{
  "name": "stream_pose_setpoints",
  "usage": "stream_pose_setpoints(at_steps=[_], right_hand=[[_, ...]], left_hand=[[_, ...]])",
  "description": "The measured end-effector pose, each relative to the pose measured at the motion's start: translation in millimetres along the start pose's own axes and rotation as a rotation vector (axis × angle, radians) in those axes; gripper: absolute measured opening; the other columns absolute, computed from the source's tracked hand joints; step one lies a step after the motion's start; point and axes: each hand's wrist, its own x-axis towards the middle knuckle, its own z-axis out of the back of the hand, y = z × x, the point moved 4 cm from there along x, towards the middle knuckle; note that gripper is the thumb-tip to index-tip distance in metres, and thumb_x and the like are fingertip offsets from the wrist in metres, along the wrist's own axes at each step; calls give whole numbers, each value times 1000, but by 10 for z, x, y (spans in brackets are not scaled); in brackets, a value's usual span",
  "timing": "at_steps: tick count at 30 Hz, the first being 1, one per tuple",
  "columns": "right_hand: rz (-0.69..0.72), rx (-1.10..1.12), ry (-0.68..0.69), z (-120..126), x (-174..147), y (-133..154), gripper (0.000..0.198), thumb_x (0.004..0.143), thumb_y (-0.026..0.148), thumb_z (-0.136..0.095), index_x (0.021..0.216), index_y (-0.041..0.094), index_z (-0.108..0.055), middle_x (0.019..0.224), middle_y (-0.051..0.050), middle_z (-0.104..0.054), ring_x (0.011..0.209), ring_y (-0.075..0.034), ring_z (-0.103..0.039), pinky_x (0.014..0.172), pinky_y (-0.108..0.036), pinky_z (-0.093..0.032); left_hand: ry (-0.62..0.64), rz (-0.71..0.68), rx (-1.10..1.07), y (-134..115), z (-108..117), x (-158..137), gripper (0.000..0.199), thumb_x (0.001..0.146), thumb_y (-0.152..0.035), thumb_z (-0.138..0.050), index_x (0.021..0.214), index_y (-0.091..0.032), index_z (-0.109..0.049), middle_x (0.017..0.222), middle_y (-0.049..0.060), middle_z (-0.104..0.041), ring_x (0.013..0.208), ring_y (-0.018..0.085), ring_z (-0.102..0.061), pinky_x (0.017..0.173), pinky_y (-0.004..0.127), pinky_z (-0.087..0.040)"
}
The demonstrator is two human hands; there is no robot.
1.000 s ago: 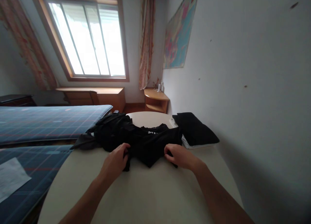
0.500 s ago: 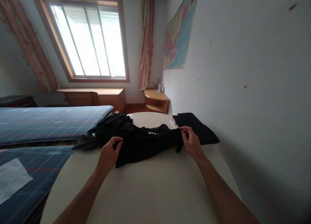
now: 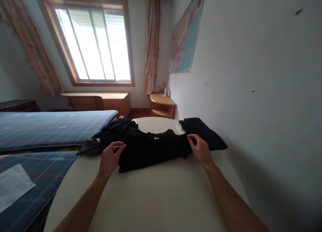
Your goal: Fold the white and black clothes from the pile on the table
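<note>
A black shirt (image 3: 153, 151) lies partly folded on the round cream table (image 3: 151, 198), with a little white print showing near its neckline. My left hand (image 3: 110, 156) pinches the shirt's left edge between thumb and fingers. At the opposite end, my right hand (image 3: 200, 150) is closed in a pinch on the shirt's right corner. The cloth is stretched between the two hands, and its lower left corner hangs toward me.
Crumpled dark clothes (image 3: 118, 129) are heaped at the table's far left. A folded black garment (image 3: 203, 133) sits at the right, near the white wall (image 3: 264, 131). Plaid mattresses (image 3: 55, 128) flank the table's left side, one bearing a white paper (image 3: 16, 185).
The shirt has been drawn slightly left and hides more of its white print. A small yellow spot by the right hand is now covered. Both hands keep their pinch.
</note>
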Motion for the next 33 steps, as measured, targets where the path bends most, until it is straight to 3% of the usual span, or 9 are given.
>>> stream_pose_setpoints(at_steps=[7,9,11,15,17,21,26,30,33], right_hand=[[-59,96,36,41,19,15,33,91,44,-51,104,19,-69,100,-9,-74,92,-25,-68,87,-37,-49],[-70,187,99,90,25,45,36,89,47,-54,103,18,-70,98,-9,-74,90,-24,-67,83,-34,-49],[-78,292,229,133,16,66,40,87,54,-57,92,17,-72,86,-6,-73,80,-21,-66,75,-31,-49],[-150,465,651,114,-85,74,62,87,70,-49,63,17,-69,53,-2,-59,52,-14,-55,56,-27,-41],[-183,496,788,71,-143,88,63,86,71,-50,62,16,-69,51,-2,-58,50,-13,-53,53,-25,-38],[-192,457,904,-46,-221,190,52,81,65,-64,73,14,-74,66,-4,-67,60,-14,-58,58,-24,-42],[-114,296,1083,-208,-366,423,45,70,56,-78,92,16,-78,81,-4,-72,74,-16,-62,64,-24,-46],[-39,142,1154,-327,-480,519,44,61,45,-86,97,20,-78,89,-3,-72,82,-18,-62,66,-23,-46],[0,49,1134,-378,-507,513,28,67,33,-81,92,20,-79,89,-3,-72,81,-18,-63,65,-22,-45]], left_hand=[[1,-7,-95,-79,-1,-12,51,75,-65,-61,93,-19,-71,88,4,-72,86,22,-65,77,29,-48],[70,13,-199,-93,7,-32,53,74,-67,-65,95,-18,-69,86,2,-70,82,20,-63,71,26,-47],[269,49,-318,-97,-18,-82,52,73,-65,-70,95,-19,-67,82,0,-69,73,15,-60,62,22,-44],[893,140,-413,-109,-138,-310,48,77,-61,-70,96,-17,-66,70,2,-69,60,12,-58,55,20,-40],[1035,161,-403,-123,-182,-391,48,83,-62,-65,94,-16,-66,71,5,-71,63,15,-62,59,22,-44],[1046,86,-291,-216,-311,-456,44,85,-58,-64,90,-15,-68,85,7,-74,78,17,-66,65,24,-47],[1036,-210,-59,-467,-478,-699,29,83,-42,-71,102,-20,-70,103,5,-72,95,20,-65,87,31,-49],[1027,-466,83,-627,-605,-970,49,71,-35,-84,116,-26,-67,128,5,-63,118,24,-57,104,36,-43],[960,-532,170,-630,-704,-1055,28,76,-26,-79,103,-24,-70,127,5,-64,118,24,-56,103,37,-43]])
